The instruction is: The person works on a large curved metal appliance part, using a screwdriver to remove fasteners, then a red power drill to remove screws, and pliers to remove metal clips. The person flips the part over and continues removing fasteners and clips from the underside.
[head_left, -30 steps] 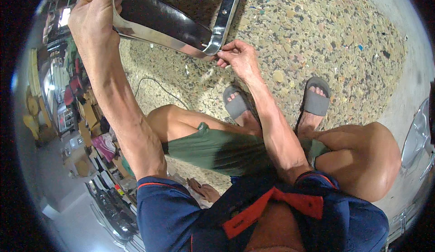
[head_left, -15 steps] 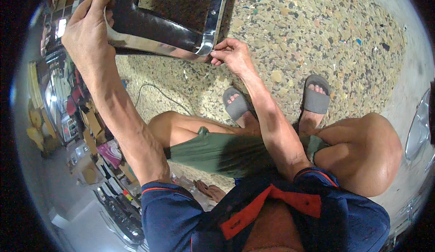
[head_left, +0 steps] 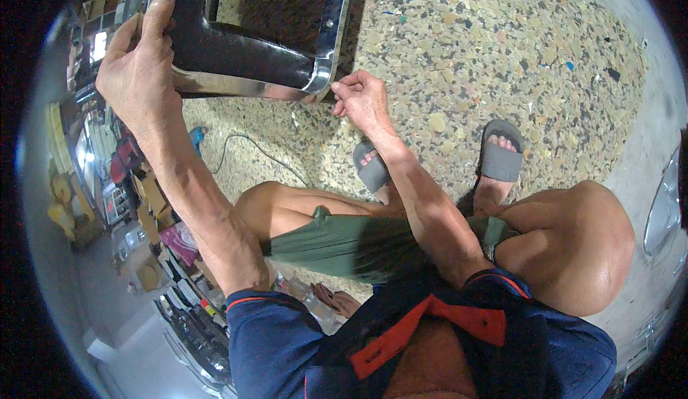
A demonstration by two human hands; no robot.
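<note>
A glossy black frame (head_left: 251,49) with a chrome edge and a large rectangular opening, resembling a vehicle trim panel, fills the upper left. My left hand (head_left: 143,62) is closed on its left side, thumb over the front and the other fingers partly hidden behind. At the frame's lower right corner is my right hand (head_left: 364,99), thumb and fingertips pinched together beside the chrome edge. Whatever sits in that pinch is too small to make out.
Under me lies a speckled foam mat (head_left: 466,76) with a thin dark cable (head_left: 265,152) on it. Cluttered shelves and cartons (head_left: 147,205) stand along the left. Clear plastic-like parts (head_left: 661,216) are at the far right.
The frame has shifted slightly left and tilted a little. My right hand has moved slightly left and down with it, still pinched at the corner. My left hand keeps its grip.
</note>
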